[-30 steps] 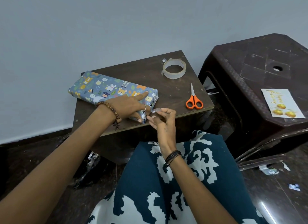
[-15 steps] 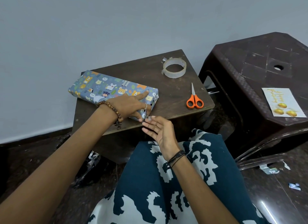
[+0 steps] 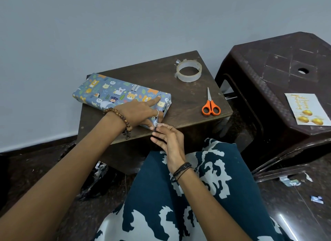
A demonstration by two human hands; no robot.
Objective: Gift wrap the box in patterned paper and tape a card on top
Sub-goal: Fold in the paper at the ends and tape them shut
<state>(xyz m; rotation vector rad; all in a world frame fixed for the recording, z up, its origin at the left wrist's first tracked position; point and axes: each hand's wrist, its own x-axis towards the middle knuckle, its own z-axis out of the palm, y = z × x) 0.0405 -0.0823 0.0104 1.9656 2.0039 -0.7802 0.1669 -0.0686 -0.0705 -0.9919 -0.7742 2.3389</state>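
A: Plain grey wall behind, dark glossy floor, and a small dark brown wooden table [image 3: 188,95] in front of the seated person. What is on it?

B: The flat rectangular box in blue animal-print paper [image 3: 114,93] lies toward the table's left side, fully covered. The clear roll of tape [image 3: 189,70] sits near the far corner and the orange-handled scissors [image 3: 211,104] near the right edge.

A: And the hands?

B: The left hand [image 3: 139,113] presses on the box's near right end, forefinger stretched along the top, the other fingers bent over the end fold. The right hand [image 3: 167,136] was holding a strip of tape up in the air 1 second ago; now its fingertips are against that same end, at the near corner. I cannot tell whether tape is pinched there or already stuck.

A: So what does that mean?

B: I judge the end flap is being sealed, 1 of the last wrapping steps. The white birthday card with gold balloons [image 3: 307,109] lies untouched on the dark brown plastic stool [image 3: 259,75] to the right, well apart from the box.
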